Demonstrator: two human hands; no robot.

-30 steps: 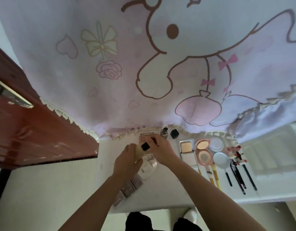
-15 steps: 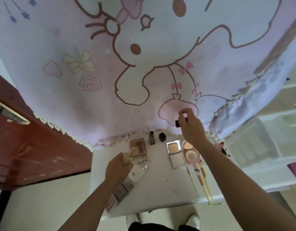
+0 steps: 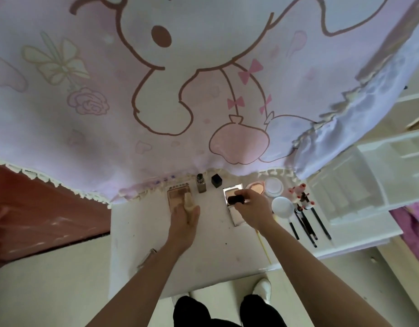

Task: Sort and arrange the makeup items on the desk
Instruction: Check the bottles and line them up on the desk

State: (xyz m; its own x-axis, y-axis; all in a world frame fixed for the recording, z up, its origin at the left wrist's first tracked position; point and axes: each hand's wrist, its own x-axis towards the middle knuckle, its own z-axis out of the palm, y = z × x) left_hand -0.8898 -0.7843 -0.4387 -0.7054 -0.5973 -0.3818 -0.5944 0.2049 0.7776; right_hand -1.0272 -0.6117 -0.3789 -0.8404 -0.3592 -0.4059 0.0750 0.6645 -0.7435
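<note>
the white desk (image 3: 203, 246) has its far edge under the hem of a pink cartoon curtain (image 3: 156, 138), and its near edge is by the person's legs; bare white top shows between the two forearms. a small bottle (image 3: 201, 184) and a black cube (image 3: 216, 181) stand along the far edge. brushes (image 3: 305, 223) lie near the right edge. the left hand (image 3: 183, 223) has its fingers closed round a beige tube (image 3: 189, 204), whose tip points over the palette (image 3: 176, 197). the right hand (image 3: 253, 208) pinches a black cap (image 3: 235, 199) in its fingertips, above the open compact (image 3: 237, 219).
</note>
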